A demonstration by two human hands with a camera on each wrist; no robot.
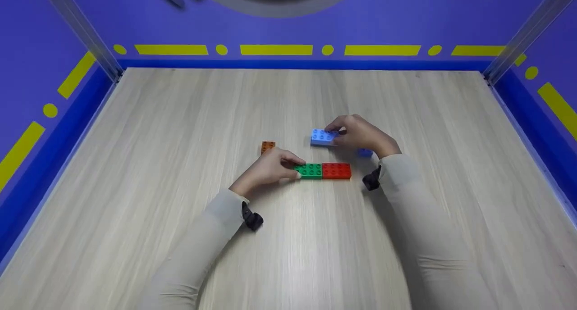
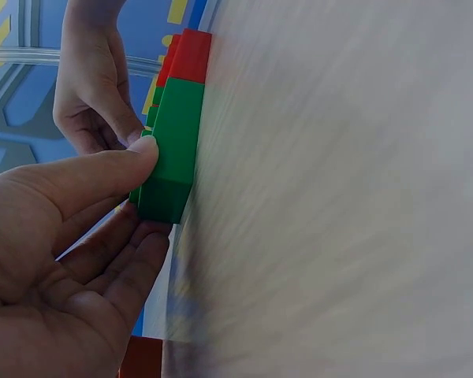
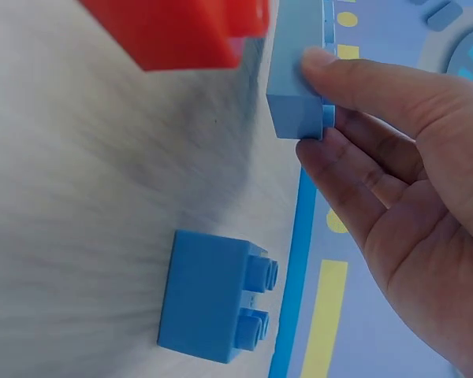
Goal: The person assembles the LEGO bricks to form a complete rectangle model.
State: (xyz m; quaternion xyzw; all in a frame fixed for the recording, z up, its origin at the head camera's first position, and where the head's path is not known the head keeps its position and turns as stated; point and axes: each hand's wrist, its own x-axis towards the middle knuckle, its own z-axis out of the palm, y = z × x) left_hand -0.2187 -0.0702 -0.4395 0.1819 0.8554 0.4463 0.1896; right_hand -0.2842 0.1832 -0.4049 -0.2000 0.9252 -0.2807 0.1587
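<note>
A green brick (image 1: 311,171) lies end to end with a red brick (image 1: 336,171) on the table. The left hand (image 1: 273,166) pinches the green brick's left end between thumb and fingers; the left wrist view shows the thumb on the green brick's (image 2: 173,150) side. Farther back, the right hand (image 1: 360,132) holds a long light blue brick (image 1: 321,137) by its right end. In the right wrist view, thumb and fingertips grip that light blue brick (image 3: 297,79). A smaller blue brick (image 3: 205,295) sits on the table below the right hand, mostly hidden in the head view.
An orange-brown brick (image 1: 268,146) stands just behind the left hand, partly covered by it. The wood-grain table (image 1: 288,256) is bordered by blue-purple panels (image 1: 288,30) with yellow marks at the back and both sides.
</note>
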